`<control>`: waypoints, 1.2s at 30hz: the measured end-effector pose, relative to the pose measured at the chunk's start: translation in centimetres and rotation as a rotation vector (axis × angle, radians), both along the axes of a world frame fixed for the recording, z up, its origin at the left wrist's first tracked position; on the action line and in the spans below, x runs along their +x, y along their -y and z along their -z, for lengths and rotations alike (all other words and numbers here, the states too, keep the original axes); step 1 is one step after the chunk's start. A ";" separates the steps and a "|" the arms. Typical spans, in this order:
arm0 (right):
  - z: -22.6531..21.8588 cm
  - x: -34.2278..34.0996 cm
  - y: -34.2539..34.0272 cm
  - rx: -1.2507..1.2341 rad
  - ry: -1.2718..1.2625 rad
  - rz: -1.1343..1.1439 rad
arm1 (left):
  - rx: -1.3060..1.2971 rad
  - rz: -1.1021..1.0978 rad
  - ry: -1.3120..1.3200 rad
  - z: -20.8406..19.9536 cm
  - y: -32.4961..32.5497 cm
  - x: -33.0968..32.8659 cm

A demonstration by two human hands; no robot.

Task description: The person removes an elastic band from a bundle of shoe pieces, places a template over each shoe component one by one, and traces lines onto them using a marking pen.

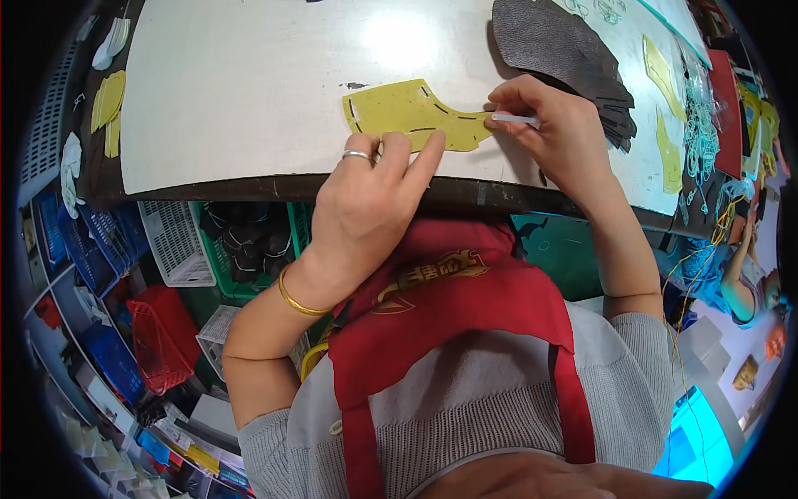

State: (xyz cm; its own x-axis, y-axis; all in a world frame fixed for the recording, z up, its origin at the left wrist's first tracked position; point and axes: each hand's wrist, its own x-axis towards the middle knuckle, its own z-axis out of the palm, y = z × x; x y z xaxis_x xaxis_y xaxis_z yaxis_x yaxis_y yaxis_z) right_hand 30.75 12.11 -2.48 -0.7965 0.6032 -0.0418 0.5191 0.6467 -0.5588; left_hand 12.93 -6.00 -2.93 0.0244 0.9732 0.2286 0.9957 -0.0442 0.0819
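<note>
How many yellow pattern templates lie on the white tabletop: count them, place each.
3: a slotted template touched by the left hand; a narrower template toward the right of the tabletop; another template below that in view. Leather-like dark pieces may hide more.

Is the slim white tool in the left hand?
No: the right hand holds the slim white tool, while the left hand rests on the yellow template.

Brightly lit from above, with white glare on the far middle of the counter (241,100), dimmer beneath it. Softly shadowed beside the right hand (567,129). Crisp at centre, bowed and blurred toward blackened edges, glowing cyan from a panel (698,437) lower right.
</note>
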 end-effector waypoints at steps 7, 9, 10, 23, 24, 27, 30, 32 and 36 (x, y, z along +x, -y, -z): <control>-3.1 -2.4 -0.9 0.463 -0.345 -0.121 | -0.020 0.023 0.012 0.3 -0.9 2.3; -3.9 -4.0 -0.2 0.342 -0.245 -0.224 | 0.110 -0.012 -0.047 1.3 -0.7 2.9; -3.9 -5.2 0.2 0.305 -0.207 -0.266 | 0.109 -0.007 0.005 1.5 -0.6 3.0; -2.9 -10.8 1.4 -0.141 -0.015 -0.657 | 0.074 0.006 0.060 2.6 0.1 3.7; -2.7 -11.2 1.5 -0.100 -0.055 -0.654 | 0.084 0.006 0.059 2.4 0.1 3.6; -3.3 -11.8 1.8 -0.060 -0.092 -0.657 | 0.144 -0.007 0.043 2.5 -0.2 3.4; -3.7 -11.5 1.7 -0.055 -0.033 -0.692 | 0.157 -0.029 0.005 2.5 0.0 3.7; -3.6 -11.4 1.4 -0.049 0.025 -0.717 | 0.123 -0.036 -0.013 2.5 0.2 3.9; -2.7 -11.3 0.8 -0.131 -0.071 -0.770 | 0.114 -0.047 0.014 2.2 0.2 3.8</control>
State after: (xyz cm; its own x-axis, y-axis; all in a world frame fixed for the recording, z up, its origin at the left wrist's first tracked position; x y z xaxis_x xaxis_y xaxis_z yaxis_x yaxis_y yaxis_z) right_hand 19.40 11.31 0.26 -0.9920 -0.1260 -0.0076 -0.0885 0.7368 -0.6703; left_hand 16.73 -6.16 -5.14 -0.0251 0.9408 0.3379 0.9956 -0.0069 0.0931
